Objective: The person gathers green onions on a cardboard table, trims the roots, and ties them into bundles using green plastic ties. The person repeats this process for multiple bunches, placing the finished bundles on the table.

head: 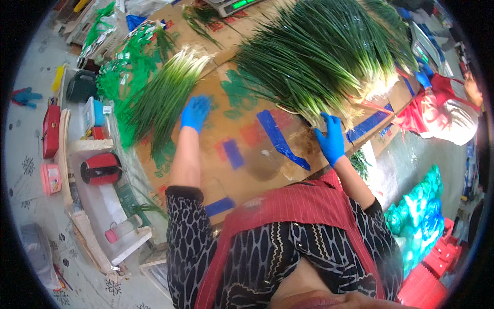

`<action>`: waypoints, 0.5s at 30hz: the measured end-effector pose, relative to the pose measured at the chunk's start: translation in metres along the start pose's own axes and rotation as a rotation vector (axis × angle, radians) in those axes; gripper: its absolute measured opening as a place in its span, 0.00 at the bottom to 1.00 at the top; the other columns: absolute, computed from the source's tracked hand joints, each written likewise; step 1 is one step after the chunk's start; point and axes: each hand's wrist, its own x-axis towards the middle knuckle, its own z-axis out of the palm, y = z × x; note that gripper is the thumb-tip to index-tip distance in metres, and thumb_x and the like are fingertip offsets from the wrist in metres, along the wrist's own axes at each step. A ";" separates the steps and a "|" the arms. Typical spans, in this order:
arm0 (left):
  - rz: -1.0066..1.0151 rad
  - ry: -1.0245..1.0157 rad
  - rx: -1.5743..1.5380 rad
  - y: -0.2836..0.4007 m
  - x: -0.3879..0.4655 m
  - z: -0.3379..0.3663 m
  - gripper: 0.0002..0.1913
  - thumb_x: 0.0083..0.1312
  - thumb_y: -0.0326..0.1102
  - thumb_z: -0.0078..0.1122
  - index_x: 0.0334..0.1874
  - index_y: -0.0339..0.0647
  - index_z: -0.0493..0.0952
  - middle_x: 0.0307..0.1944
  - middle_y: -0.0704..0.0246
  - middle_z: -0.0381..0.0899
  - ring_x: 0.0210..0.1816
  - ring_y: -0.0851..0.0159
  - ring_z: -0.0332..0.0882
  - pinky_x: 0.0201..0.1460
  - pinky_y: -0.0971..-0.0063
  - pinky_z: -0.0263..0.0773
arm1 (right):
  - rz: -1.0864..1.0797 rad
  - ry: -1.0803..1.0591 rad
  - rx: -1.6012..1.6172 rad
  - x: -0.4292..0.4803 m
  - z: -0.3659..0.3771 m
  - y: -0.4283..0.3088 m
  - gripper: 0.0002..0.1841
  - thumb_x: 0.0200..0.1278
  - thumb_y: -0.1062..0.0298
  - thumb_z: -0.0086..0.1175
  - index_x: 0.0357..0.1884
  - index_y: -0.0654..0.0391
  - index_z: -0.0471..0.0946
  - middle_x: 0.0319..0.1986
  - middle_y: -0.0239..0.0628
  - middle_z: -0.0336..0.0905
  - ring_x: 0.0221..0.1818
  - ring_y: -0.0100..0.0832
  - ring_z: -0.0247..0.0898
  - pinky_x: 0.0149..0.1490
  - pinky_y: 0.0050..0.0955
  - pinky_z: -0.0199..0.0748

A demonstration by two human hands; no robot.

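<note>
My left hand (196,114), in a blue glove, is beside a loose bundle of green onions (166,90) on the left of the cardboard-covered table (216,174). It is slightly blurred and nothing shows in it. On the right, my right hand (331,141), also gloved in blue, has its thumb and fingers spread. Its fingertips are at the root ends of a large pile of green onions (308,58); whether they touch the roots is hard to tell. The pile's white ends point towards me and to the right.
Green mesh netting (123,87) with tags lies at the table's left edge. A digital scale (231,5) stands at the far side. At right, a co-worker's gloved hand (423,77) is near the pile. A foam box (96,208) sits at left, teal bags (418,216) at lower right.
</note>
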 end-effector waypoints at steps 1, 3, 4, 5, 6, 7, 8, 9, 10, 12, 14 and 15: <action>0.017 -0.029 0.064 -0.008 -0.013 0.003 0.22 0.74 0.47 0.48 0.61 0.37 0.71 0.60 0.61 0.74 0.60 0.57 0.71 0.66 0.62 0.65 | 0.077 -0.016 0.067 0.004 0.005 0.001 0.31 0.56 0.67 0.62 0.63 0.56 0.67 0.52 0.54 0.67 0.55 0.54 0.66 0.57 0.44 0.69; 0.016 -0.082 0.200 -0.029 -0.041 0.011 0.21 0.73 0.46 0.49 0.61 0.38 0.72 0.59 0.61 0.74 0.60 0.58 0.71 0.66 0.63 0.65 | 0.070 0.078 0.026 0.006 0.019 0.000 0.33 0.55 0.66 0.62 0.65 0.58 0.64 0.51 0.56 0.68 0.54 0.57 0.66 0.57 0.46 0.69; 0.025 -0.124 0.259 -0.043 -0.053 0.018 0.21 0.72 0.45 0.51 0.62 0.40 0.72 0.58 0.62 0.75 0.57 0.60 0.74 0.63 0.63 0.68 | 0.025 0.039 0.087 0.007 0.026 -0.001 0.32 0.56 0.65 0.60 0.64 0.58 0.65 0.53 0.57 0.68 0.55 0.58 0.67 0.57 0.46 0.69; -0.004 -0.176 0.290 -0.060 -0.066 0.028 0.21 0.72 0.45 0.51 0.61 0.40 0.72 0.57 0.62 0.76 0.56 0.60 0.74 0.62 0.64 0.68 | 0.075 -0.039 0.017 0.003 0.033 -0.005 0.31 0.56 0.63 0.59 0.63 0.59 0.65 0.53 0.58 0.69 0.54 0.58 0.68 0.56 0.47 0.70; -0.031 -0.225 0.321 -0.077 -0.081 0.036 0.21 0.72 0.45 0.51 0.61 0.40 0.72 0.56 0.62 0.76 0.55 0.60 0.75 0.61 0.64 0.69 | 0.083 -0.029 0.062 -0.004 0.041 -0.012 0.30 0.56 0.61 0.58 0.61 0.60 0.67 0.51 0.58 0.72 0.52 0.59 0.70 0.56 0.47 0.71; -0.061 -0.249 0.357 -0.094 -0.096 0.045 0.21 0.71 0.45 0.51 0.61 0.40 0.72 0.56 0.63 0.77 0.54 0.60 0.76 0.60 0.64 0.70 | 0.191 -0.229 0.335 -0.009 0.042 -0.016 0.30 0.57 0.59 0.59 0.61 0.59 0.69 0.50 0.59 0.75 0.53 0.56 0.72 0.56 0.45 0.71; -0.088 -0.299 0.340 -0.111 -0.110 0.055 0.20 0.71 0.43 0.51 0.61 0.41 0.72 0.53 0.63 0.78 0.52 0.60 0.78 0.56 0.66 0.73 | 0.244 -0.289 0.434 -0.018 0.048 -0.026 0.30 0.58 0.58 0.58 0.62 0.58 0.69 0.51 0.57 0.75 0.54 0.53 0.73 0.57 0.43 0.71; -0.135 -0.374 0.294 -0.127 -0.125 0.064 0.19 0.72 0.41 0.51 0.61 0.40 0.72 0.53 0.63 0.78 0.51 0.61 0.78 0.56 0.66 0.73 | 0.275 -0.340 0.550 -0.029 0.052 -0.037 0.29 0.60 0.58 0.58 0.63 0.58 0.69 0.52 0.56 0.76 0.54 0.50 0.74 0.57 0.40 0.72; -0.190 -0.421 0.258 -0.138 -0.140 0.072 0.18 0.72 0.40 0.52 0.61 0.40 0.72 0.53 0.64 0.78 0.51 0.62 0.78 0.55 0.66 0.73 | 0.185 -0.393 0.633 -0.039 0.049 -0.045 0.31 0.61 0.56 0.58 0.64 0.58 0.68 0.53 0.54 0.76 0.55 0.45 0.74 0.58 0.39 0.71; -0.102 -0.396 0.237 -0.149 -0.164 0.086 0.18 0.72 0.38 0.53 0.60 0.39 0.72 0.53 0.64 0.78 0.51 0.62 0.78 0.55 0.66 0.74 | 0.130 -0.510 0.690 -0.054 0.042 -0.064 0.32 0.64 0.57 0.58 0.68 0.56 0.65 0.54 0.47 0.76 0.56 0.36 0.73 0.59 0.35 0.69; 0.000 -0.329 0.281 -0.146 -0.184 0.090 0.17 0.71 0.36 0.55 0.60 0.37 0.72 0.53 0.65 0.78 0.52 0.63 0.77 0.54 0.65 0.75 | 0.083 -0.548 0.860 -0.058 0.026 -0.076 0.31 0.64 0.58 0.58 0.68 0.56 0.65 0.55 0.45 0.76 0.56 0.35 0.72 0.60 0.35 0.69; 0.095 -0.377 0.290 -0.141 -0.191 0.091 0.17 0.71 0.36 0.55 0.59 0.37 0.72 0.53 0.65 0.78 0.52 0.64 0.77 0.54 0.65 0.75 | 0.082 -0.577 0.929 -0.058 0.018 -0.080 0.31 0.65 0.59 0.58 0.68 0.56 0.65 0.55 0.45 0.76 0.56 0.35 0.72 0.60 0.35 0.69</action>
